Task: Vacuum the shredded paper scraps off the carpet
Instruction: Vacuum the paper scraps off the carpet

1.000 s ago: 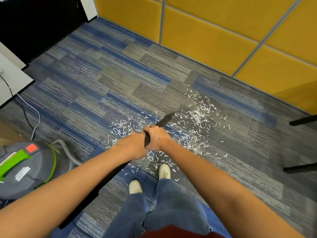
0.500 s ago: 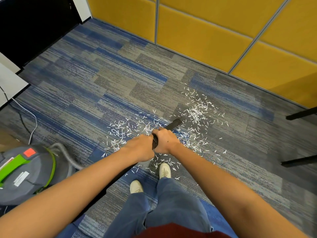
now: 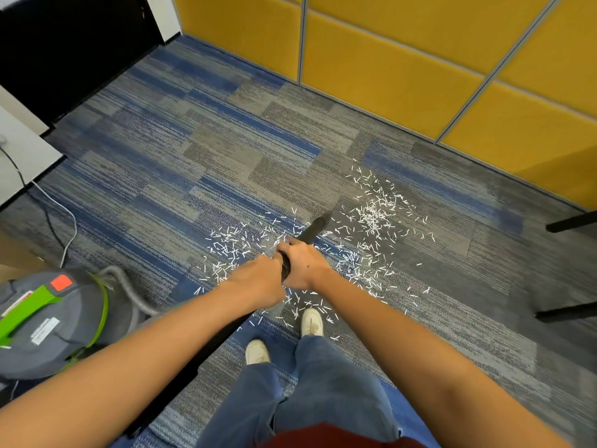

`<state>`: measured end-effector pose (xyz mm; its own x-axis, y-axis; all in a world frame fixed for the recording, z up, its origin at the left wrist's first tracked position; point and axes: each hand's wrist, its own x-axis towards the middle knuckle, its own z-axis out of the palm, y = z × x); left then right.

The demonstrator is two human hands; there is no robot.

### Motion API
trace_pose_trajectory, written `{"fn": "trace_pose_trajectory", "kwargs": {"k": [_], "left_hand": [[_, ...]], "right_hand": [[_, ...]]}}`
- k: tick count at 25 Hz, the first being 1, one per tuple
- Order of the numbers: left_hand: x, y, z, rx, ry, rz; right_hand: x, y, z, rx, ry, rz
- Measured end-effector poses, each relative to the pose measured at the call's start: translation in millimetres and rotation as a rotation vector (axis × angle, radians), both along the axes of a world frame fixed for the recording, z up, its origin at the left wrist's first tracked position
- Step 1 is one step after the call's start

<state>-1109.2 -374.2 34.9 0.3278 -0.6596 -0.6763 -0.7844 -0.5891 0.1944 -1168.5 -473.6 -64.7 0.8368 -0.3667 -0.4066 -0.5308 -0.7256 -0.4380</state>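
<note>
Both hands grip the black wand (image 3: pixel 315 229): left hand (image 3: pixel 258 279) behind, right hand (image 3: pixel 303 266) ahead, fingers curled round it, the two hands touching. The wand's tip points down at the carpet (image 3: pixel 226 140) among the scraps (image 3: pixel 374 218), which lie scattered on either side and back to the shoes (image 3: pixel 311 321) (thickest patch just right of the tip). A grey-green canister (image 3: pixel 58 321) sits at left, closed, contents hidden; a grey hose (image 3: pixel 129 286) leaves its side.
</note>
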Motion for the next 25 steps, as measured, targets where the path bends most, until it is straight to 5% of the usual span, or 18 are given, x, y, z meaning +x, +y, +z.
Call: {"fn": "trace_pose_trajectory", "kwargs": {"k": [25], "left_hand": [[-13.2,-54.9,7.6,-0.008,0.022,-0.128]], "right_hand": [[-25.3,-41.8,10.5,0.022,0.004,-0.167]]}}
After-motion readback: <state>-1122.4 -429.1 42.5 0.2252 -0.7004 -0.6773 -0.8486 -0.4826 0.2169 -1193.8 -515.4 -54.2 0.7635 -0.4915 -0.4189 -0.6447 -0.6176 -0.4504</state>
